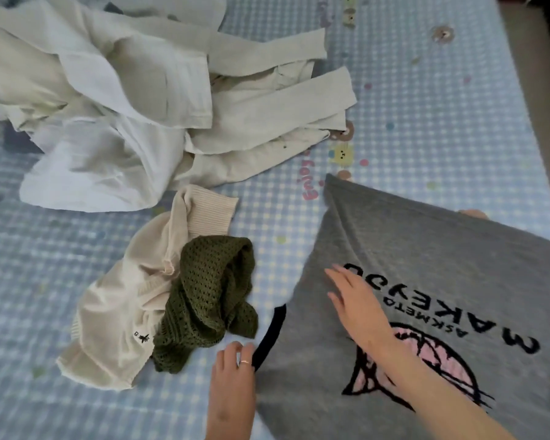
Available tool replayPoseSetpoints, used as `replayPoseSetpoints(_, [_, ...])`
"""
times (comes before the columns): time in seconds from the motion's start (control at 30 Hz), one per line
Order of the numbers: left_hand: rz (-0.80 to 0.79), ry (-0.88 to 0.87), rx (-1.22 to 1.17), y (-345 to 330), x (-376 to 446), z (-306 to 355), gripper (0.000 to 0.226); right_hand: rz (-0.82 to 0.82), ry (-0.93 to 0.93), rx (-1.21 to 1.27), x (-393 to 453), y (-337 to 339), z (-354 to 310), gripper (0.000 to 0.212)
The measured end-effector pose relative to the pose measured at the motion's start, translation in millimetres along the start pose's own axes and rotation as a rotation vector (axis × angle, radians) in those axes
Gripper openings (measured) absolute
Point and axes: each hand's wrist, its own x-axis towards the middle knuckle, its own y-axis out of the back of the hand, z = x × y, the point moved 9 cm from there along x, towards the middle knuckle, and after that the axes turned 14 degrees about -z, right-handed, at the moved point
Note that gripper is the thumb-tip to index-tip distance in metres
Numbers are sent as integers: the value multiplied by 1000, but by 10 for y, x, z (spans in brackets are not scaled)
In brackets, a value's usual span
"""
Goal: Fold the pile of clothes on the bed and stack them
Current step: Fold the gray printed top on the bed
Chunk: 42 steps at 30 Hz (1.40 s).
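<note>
A grey shirt (426,242) with black lettering and a pink-and-black print lies spread at the lower right of the bed. My right hand (356,300) rests flat on it, fingers apart, pointing up-left. My left hand (235,363), with a ring, pinches the shirt's black collar edge (270,335). To the left sits a cream knit garment (124,312) with a dark green open-knit piece (210,300) bunched on it. A loose pile of white and beige clothes (124,100) fills the upper left.
The bed wears a blue-and-white checked sheet (410,100) with small cartoon prints. Its right edge and a dark floor strip (534,74) run down the upper right. A dark item (19,141) peeks from under the pile at far left.
</note>
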Motion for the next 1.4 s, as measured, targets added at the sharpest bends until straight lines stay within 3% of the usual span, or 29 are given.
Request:
replayPoseSetpoints(0.07, [38, -123, 35, 24, 145, 386, 65, 94, -193, -73, -322, 389, 755, 47])
replayPoseSetpoints(0.13, [-10, -227, -91, 56, 398, 791, 56, 14, -380, -144, -651, 622, 1502, 51])
replayPoseSetpoints(0.27, [-28, -361, 214, 90, 1232, 1531, 57, -48, -618, -210, -1080, 1014, 2550, 51])
replayPoseSetpoints(0.4, [61, -346, 371, 481, 2126, 1982, 61, -61, -708, -264, -1047, 1389, 3158, 56])
replayPoseSetpoints(0.53, [91, -333, 490, 891, 2888, 2276, 64, -61, -684, -337, -801, 1682, 3478, 68])
replayPoseSetpoints(0.67, [47, -346, 644, 1115, 3279, 2475, 59, -47, -689, -362, -694, 1819, 3728, 54])
replayPoseSetpoints(0.83, [17, -457, 689, 1253, 3103, 2628, 28, 41, -551, -344, -758, 1999, 3506, 18])
replayPoseSetpoints(1.07, [165, -694, 534, 1415, 1914, 2156, 2, 194, -362, -231, -1754, 1912, 2764, 6])
replayPoseSetpoints(1.23, [71, -795, 599, 952, 1097, 1600, 17, 156, -138, -302, -2431, 1386, 2217, 30])
replayPoseSetpoints(1.4, [-9, -860, 673, 321, 426, 986, 24, 133, -49, -340, -2967, 785, 1815, 39])
